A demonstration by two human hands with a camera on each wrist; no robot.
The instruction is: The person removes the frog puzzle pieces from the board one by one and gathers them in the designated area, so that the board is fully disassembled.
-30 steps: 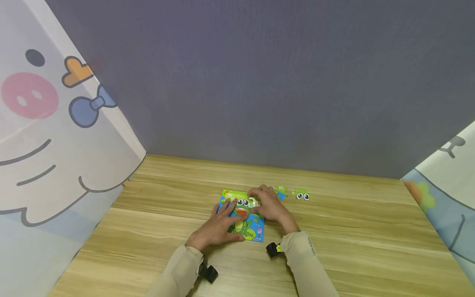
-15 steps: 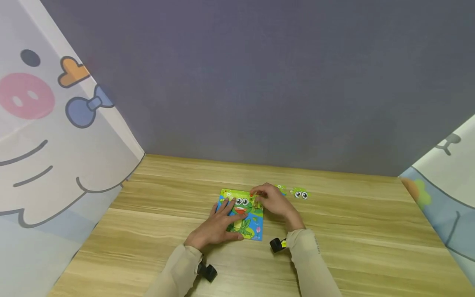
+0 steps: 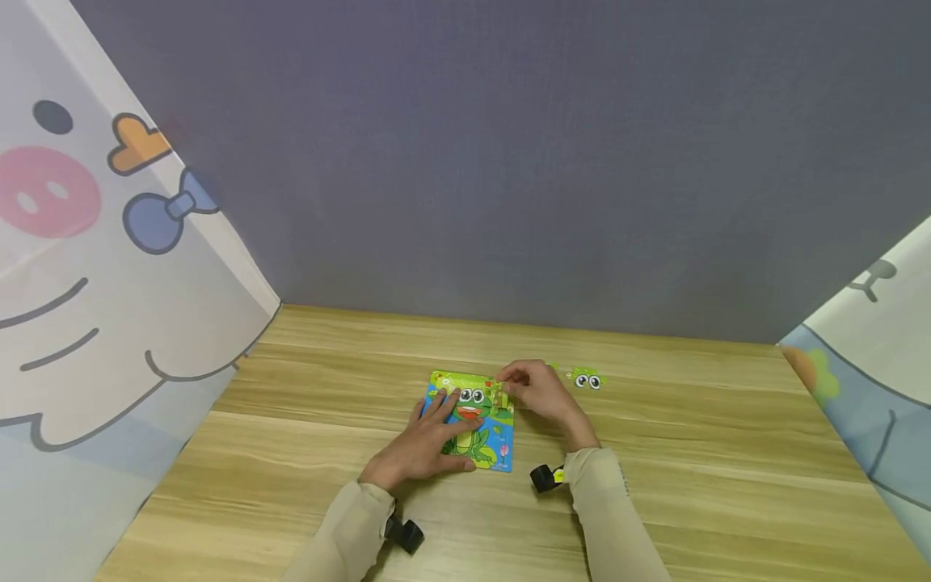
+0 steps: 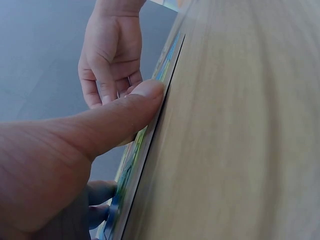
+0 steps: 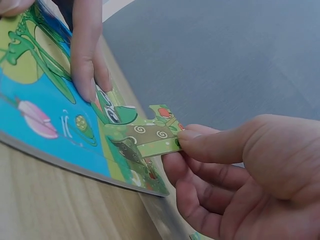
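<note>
A frog jigsaw puzzle (image 3: pixel 500 440) in a flat tray lies on the wooden table, with blue and green parts showing. My left hand (image 3: pixel 425 447) rests on its left side with spread fingers. In the left wrist view, the left thumb (image 4: pixel 135 107) presses at the tray's edge. At the upper right corner of the puzzle, my right hand (image 3: pixel 544 398) pinches a puzzle piece between thumb and forefinger. That puzzle piece (image 5: pixel 157 132), green and brown with white swirls and red spots, is tilted above the corner. Whether its lower end touches the tray, I cannot tell.
Right of the puzzle lies a loose puzzle piece with two eyes (image 3: pixel 589 378). Another green piece (image 3: pixel 553 366) is mostly hidden behind my right hand. A grey panel (image 3: pixel 509 202) rises along the table's (image 3: pixel 691 453) far edge. Cartoon-printed sheets stand at both sides.
My right hand has shifted slightly right, and the pinched piece shows more clearly at the puzzle's upper right corner. My left hand keeps its place on the puzzle.
</note>
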